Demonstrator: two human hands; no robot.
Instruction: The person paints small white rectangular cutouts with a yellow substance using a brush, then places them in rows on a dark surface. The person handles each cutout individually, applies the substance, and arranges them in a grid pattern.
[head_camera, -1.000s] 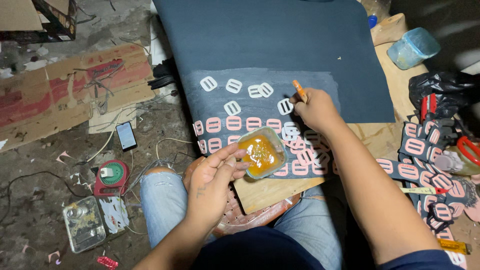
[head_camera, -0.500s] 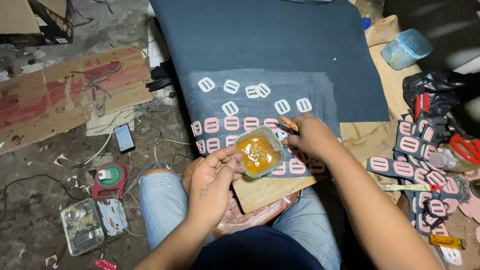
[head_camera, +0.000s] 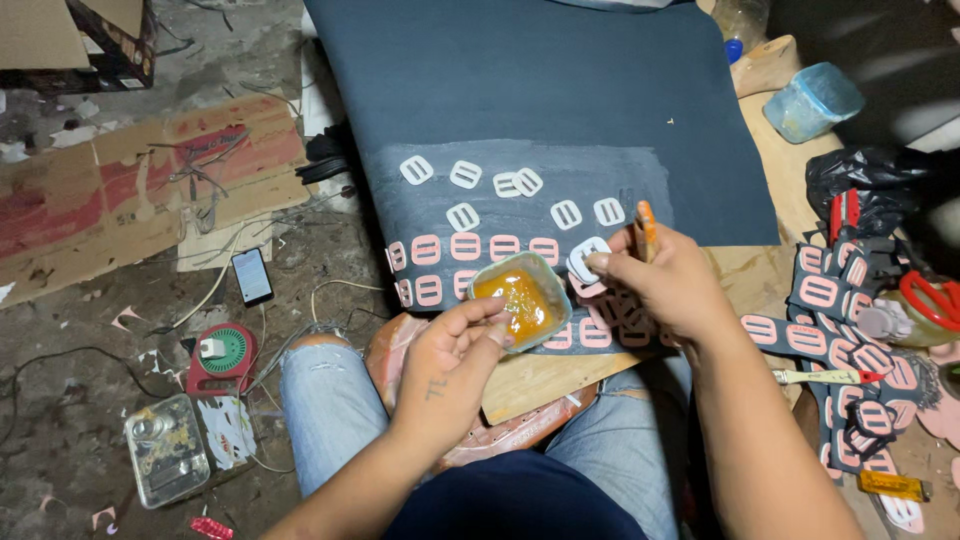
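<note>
**Glue tub steadied, white piece pinched over the sheet**

The small square tub (head_camera: 520, 296) of amber glue sits at the near edge of the dark sheet (head_camera: 520, 90), on the person's lap. The left hand (head_camera: 450, 365) is curled, thumb and fingertips closed on the tub's near rim. Just to its right, the right hand (head_camera: 665, 280) is closed too: thumb and forefinger pinch a white buckle-shaped piece (head_camera: 585, 258) right beside the tub, while an orange-handled brush (head_camera: 646, 226) stands up between the fingers.

Beyond the hands, loose white pieces (head_camera: 465, 175) lie scattered on a greyer, coated patch of the sheet, and a row of pink pieces (head_camera: 465, 246) runs along its near side. A wooden board (head_camera: 540, 375) lies under the sheet's edge.

Further out, to the right, a pile of dark-backed pink pieces (head_camera: 850, 330) lies near red-handled scissors (head_camera: 930, 298) and a pale blue tub (head_camera: 812, 102). On the floor to the left are a phone (head_camera: 252, 276) and a clear box (head_camera: 167, 463).

Half a second ago the right hand hung lower, its brush over the tub; now it has lifted slightly and shows the white piece. The left hand's grip is unchanged.
</note>
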